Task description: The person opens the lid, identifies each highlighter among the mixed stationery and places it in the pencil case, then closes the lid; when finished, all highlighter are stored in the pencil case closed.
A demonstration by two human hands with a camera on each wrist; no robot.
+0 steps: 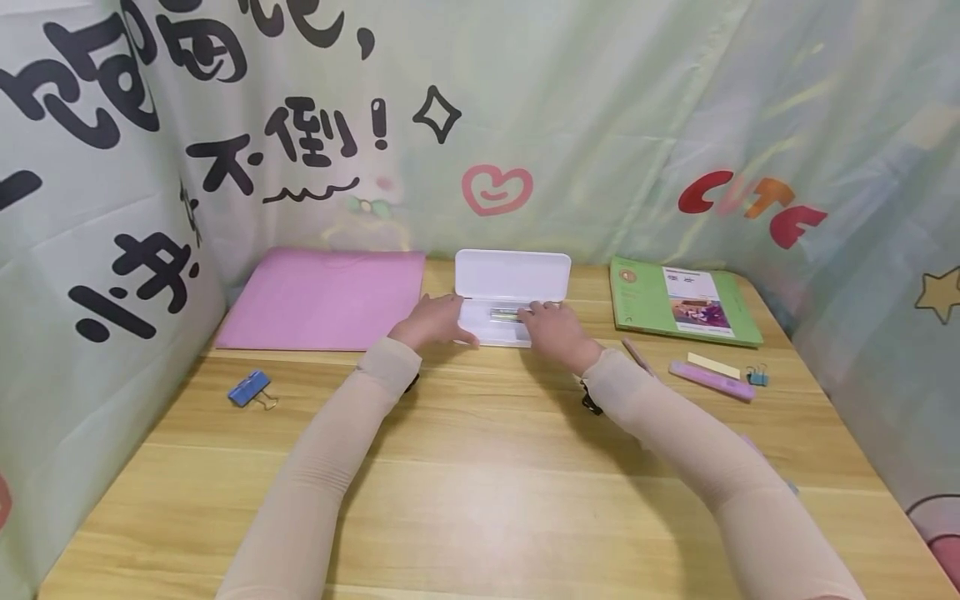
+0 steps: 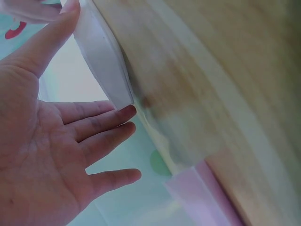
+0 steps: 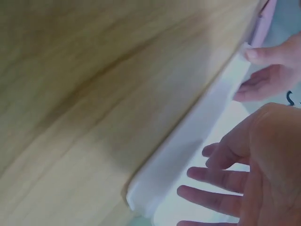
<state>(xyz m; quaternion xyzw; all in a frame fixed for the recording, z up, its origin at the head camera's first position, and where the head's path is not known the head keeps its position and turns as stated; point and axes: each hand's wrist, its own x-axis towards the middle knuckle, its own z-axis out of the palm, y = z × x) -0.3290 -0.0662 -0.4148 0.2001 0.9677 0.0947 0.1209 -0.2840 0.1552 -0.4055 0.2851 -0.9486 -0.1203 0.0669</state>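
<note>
A white pencil case (image 1: 513,277) stands at the back middle of the table with its lid raised. Inside its tray lie a few slim pen-like sticks (image 1: 504,315), too small to identify. My left hand (image 1: 431,321) holds the left end of the case, thumb at the front edge; the left wrist view shows its fingertips against the case's corner (image 2: 101,52). Over the right part of the tray is my right hand (image 1: 558,333), fingertips beside the sticks. In the right wrist view its fingers are spread, thumb near the index finger, and no object shows between them.
A pink folder (image 1: 322,300) lies left of the case, a blue binder clip (image 1: 249,388) before it. To the right are a green book (image 1: 686,302), a brown stick (image 1: 637,357), a purple box (image 1: 711,381), a cream strip (image 1: 713,365) and a teal clip (image 1: 757,376). Curtains surround the table.
</note>
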